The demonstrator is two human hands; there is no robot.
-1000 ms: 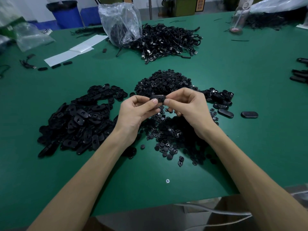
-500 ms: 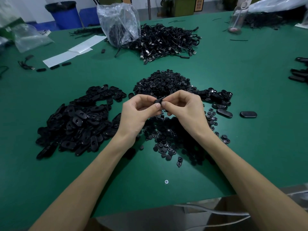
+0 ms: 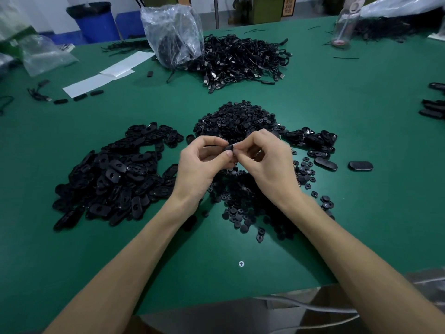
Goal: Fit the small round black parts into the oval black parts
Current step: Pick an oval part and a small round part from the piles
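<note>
While your left hand and right hand meet fingertip to fingertip, both pinch one black part between them: matte, dark, mostly hidden. Oval parts heaped left of your left hand, glossy, with holes; round parts piled beyond and beneath both hands.

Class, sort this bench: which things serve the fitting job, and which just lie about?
In use: left hand, right hand, pinched black part, pile of oval parts, pile of round parts.
Lying about: cable heap, clear bag, white paper strips, blue bin.
</note>
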